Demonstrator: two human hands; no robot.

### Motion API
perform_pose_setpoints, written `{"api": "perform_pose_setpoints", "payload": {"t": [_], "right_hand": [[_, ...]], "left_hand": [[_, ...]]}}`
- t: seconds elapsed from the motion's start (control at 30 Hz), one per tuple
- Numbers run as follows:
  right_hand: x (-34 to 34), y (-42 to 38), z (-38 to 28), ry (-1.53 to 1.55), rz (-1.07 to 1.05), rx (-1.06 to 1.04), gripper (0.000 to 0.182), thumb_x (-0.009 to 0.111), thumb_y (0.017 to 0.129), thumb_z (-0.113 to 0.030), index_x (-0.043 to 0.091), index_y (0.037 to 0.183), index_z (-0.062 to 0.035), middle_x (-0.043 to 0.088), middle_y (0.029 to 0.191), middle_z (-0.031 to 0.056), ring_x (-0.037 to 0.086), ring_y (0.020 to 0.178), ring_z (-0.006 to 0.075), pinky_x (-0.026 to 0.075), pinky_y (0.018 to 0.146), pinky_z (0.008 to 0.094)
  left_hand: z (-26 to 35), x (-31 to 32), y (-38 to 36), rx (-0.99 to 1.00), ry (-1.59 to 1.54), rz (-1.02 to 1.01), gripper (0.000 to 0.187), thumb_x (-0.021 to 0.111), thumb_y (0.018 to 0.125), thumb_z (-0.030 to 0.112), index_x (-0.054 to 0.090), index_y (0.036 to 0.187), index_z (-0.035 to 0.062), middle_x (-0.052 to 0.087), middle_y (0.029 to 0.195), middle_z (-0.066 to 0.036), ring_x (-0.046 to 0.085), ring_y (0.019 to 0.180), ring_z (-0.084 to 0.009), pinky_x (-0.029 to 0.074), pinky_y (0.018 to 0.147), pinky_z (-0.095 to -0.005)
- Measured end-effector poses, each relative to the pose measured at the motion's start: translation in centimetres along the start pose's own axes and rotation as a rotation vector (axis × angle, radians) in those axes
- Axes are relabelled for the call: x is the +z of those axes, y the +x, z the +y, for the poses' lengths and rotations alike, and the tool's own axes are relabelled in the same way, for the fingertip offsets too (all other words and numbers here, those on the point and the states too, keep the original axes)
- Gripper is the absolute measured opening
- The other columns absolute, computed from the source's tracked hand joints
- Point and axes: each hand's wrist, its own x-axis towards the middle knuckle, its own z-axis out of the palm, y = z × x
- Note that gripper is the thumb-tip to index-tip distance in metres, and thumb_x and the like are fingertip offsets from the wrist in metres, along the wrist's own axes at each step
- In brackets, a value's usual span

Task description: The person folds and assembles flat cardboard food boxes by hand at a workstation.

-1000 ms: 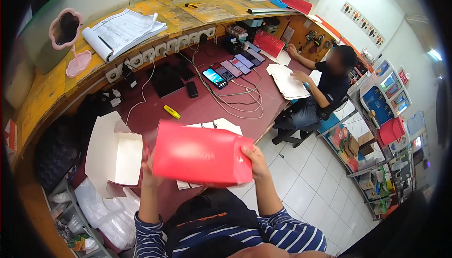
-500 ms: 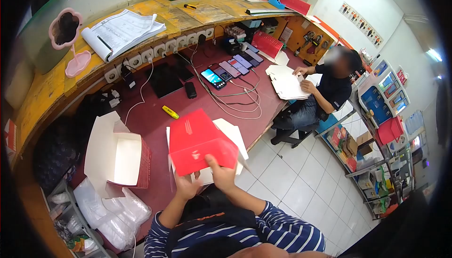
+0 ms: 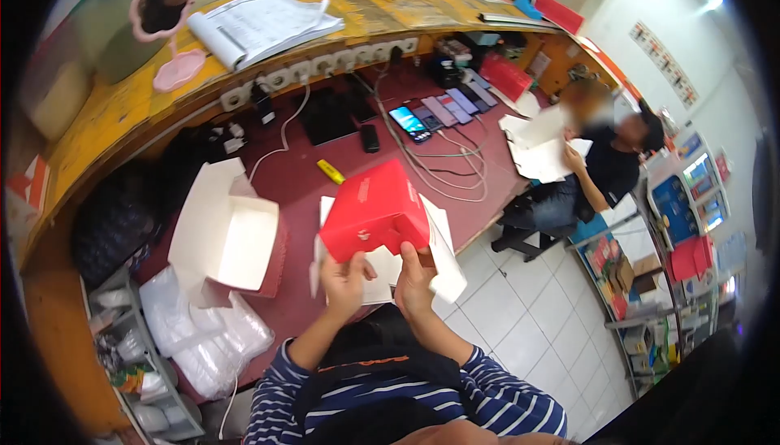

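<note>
**Hands fold a red box above a maroon worktable**

Hands of the camera wearer meet just under a red cardboard box [image 3: 375, 211], which is raised above the near edge of a maroon worktable [image 3: 292, 185]. The left hand [image 3: 344, 284] grips the box's lower left edge, fingers curled and thumb up against the card. The right hand [image 3: 414, 278] pinches the lower right edge between thumb and fingers. The box is tilted, its top face turned up toward the camera.

White cardboard sheets [image 3: 443, 262] lie directly behind and below the box, partly hidden by it. To the left stands an open white box [image 3: 231, 238], lid flap raised, resting on a stack of red flats [image 3: 277, 260]. A heap of clear plastic bags [image 3: 203, 331] sits at the table's near left corner. A yellow marker [image 3: 331, 172] lies beyond the box.

Farther back, a row of phones [image 3: 435, 112] lies on charging cables. A seated person [image 3: 605, 169] in dark clothing at the right end of the table handles white sheets.
</note>
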Motion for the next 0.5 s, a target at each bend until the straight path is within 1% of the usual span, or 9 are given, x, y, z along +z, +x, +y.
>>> {"api": "perform_pose_setpoints", "payload": {"t": [0.13,0.2,0.23,0.33,0.37,0.4,0.43,0.47,0.5], "right_hand": [[1.5,0.0,-1.1,0.249,-0.145,0.359,0.027,0.059,0.074,-0.004,0.049,0.099,-0.0095,0.053,0.093,0.0007,0.049,0.083,0.0111,0.039,0.066,0.0236],[0.7,0.8,-0.9,0.297,-0.209,0.454,0.025,0.056,0.075,-0.002,0.05,0.097,-0.012,0.053,0.091,-0.0016,0.048,0.077,0.007,0.037,0.055,0.0199],[0.5,1.0,-0.7,0.252,-0.15,0.431,0.025,0.056,0.075,-0.001,0.05,0.097,-0.0118,0.053,0.09,-0.0018,0.048,0.077,0.0064,0.036,0.055,0.0194],[0.5,1.0,-0.3,0.181,-0.14,0.334,0.029,0.057,0.074,0.0,0.05,0.101,-0.0097,0.054,0.094,0.0004,0.049,0.084,0.0081,0.04,0.063,0.0207],[1.3,0.6,-1.0,0.114,-0.147,0.249,0.032,0.057,0.074,0.0,0.049,0.104,-0.0086,0.053,0.098,0.0021,0.049,0.088,0.0101,0.04,0.07,0.0229],[1.7,0.4,-1.4,0.047,-0.153,0.164,0.035,0.057,0.074,-0.001,0.047,0.107,-0.0076,0.053,0.101,0.0038,0.049,0.093,0.0121,0.04,0.077,0.025],[1.4,0.4,-0.8,0.043,-0.184,0.093,0.038,0.056,0.076,-0.002,0.044,0.112,-0.0062,0.051,0.107,0.0062,0.047,0.1,0.0162,0.035,0.088,0.0303],[1.3,0.2,-1.0,0.118,-0.226,0.194,0.044,0.057,0.076,-0.006,0.038,0.115,-0.0038,0.047,0.11,0.009,0.045,0.101,0.0192,0.035,0.09,0.0326],[1.1,-0.3,-0.3,0.172,-0.234,0.207,0.045,0.056,0.076,-0.005,0.036,0.116,-0.0039,0.047,0.11,0.009,0.045,0.102,0.0193,0.034,0.091,0.0332]], "left_hand": [[0.6,-0.8,0.0,-0.109,0.087,-0.084,0.021,0.044,0.085,0.011,0.043,0.104,0.0018,0.055,0.08,-0.005,0.051,0.058,-0.0117,0.04,0.048,-0.0242],[1.3,-1.8,0.7,-0.442,-0.406,-0.085,0.029,0.036,0.088,0.027,0.044,0.104,0.0042,0.054,0.086,-0.003,0.051,0.074,-0.0134,0.04,0.061,-0.0273],[1.3,-2.5,0.8,-0.435,-0.407,-0.077,0.029,0.036,0.088,0.027,0.044,0.104,0.0042,0.054,0.086,-0.003,0.051,0.074,-0.0134,0.04,0.061,-0.0273],[-0.1,-5.3,1.1,-0.543,-1.018,-0.125,0.037,0.033,0.086,0.036,0.051,0.099,0.0068,0.053,0.095,-0.003,0.047,0.086,-0.0148,0.035,0.074,-0.0306],[-1.5,-5.9,0.5,-0.514,-0.684,-0.038,0.028,0.043,0.085,0.03,0.056,0.09,0.0058,0.055,0.086,-0.002,0.05,0.077,-0.0123,0.037,0.069,-0.0261],[-0.7,-5.3,0.3,-0.506,-0.687,-0.031,0.028,0.043,0.085,0.03,0.056,0.09,0.0058,0.055,0.086,-0.002,0.05,0.077,-0.0123,0.037,0.069,-0.0261],[0.6,-3.9,-0.1,-0.344,-0.232,0.055,0.02,0.049,0.082,0.024,0.056,0.084,0.0052,0.055,0.078,-0.001,0.049,0.069,-0.0103,0.038,0.065,-0.0235],[1.2,-2.7,-0.4,-0.176,0.222,0.139,0.013,0.055,0.08,0.017,0.057,0.078,0.0046,0.054,0.07,0.001,0.048,0.062,-0.0084,0.038,0.061,-0.0208],[0.8,-2.0,-0.5,-0.091,0.194,0.314,0.009,0.061,0.075,0.008,0.055,0.069,0.0037,0.05,0.058,0.004,0.041,0.048,-0.004,0.033,0.047,-0.0171]]}}
